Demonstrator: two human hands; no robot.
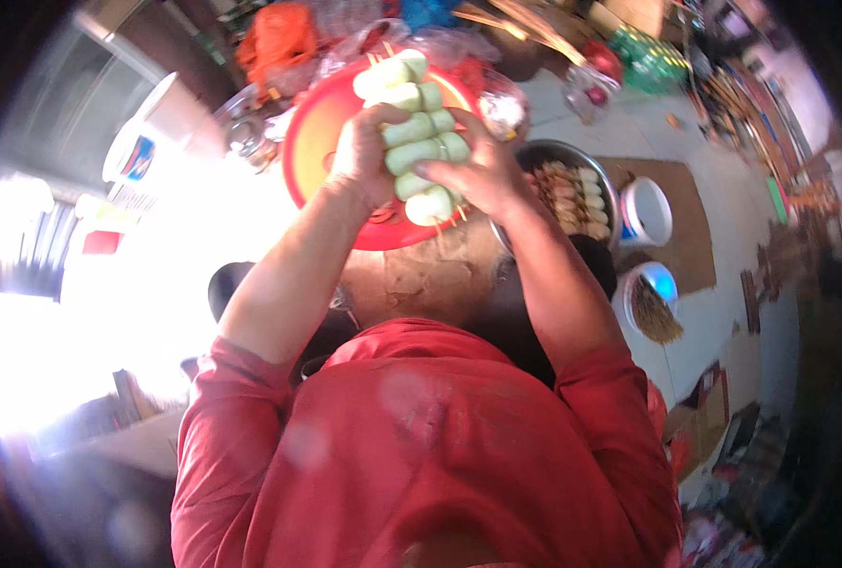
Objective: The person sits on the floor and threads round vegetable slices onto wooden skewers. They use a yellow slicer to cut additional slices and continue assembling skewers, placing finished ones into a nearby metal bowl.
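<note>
Both my hands hold a bundle of skewered pale green, rounded vegetable pieces [414,153] over a red plastic basin [311,153]. My left hand [364,156] grips the bundle's left side, its thumb near the upper part. From the right, my right hand [481,167] clasps it, the thumb across the lower pieces and the fingers around the far edge. Thin wooden stick ends [439,228] poke out at the top and bottom of the bundle. To the right of my right forearm, a metal bowl [614,195] holds rows of brown and pale skewered food [570,199].
A white bucket [648,211] stands right of the bowl on brown cardboard [694,227]. Below it, another bucket [627,302] holds many thin sticks [652,316]. Plastic bags [279,42] lie beyond the basin, with green bottles [652,64] at the upper right. Glare hides much of the left.
</note>
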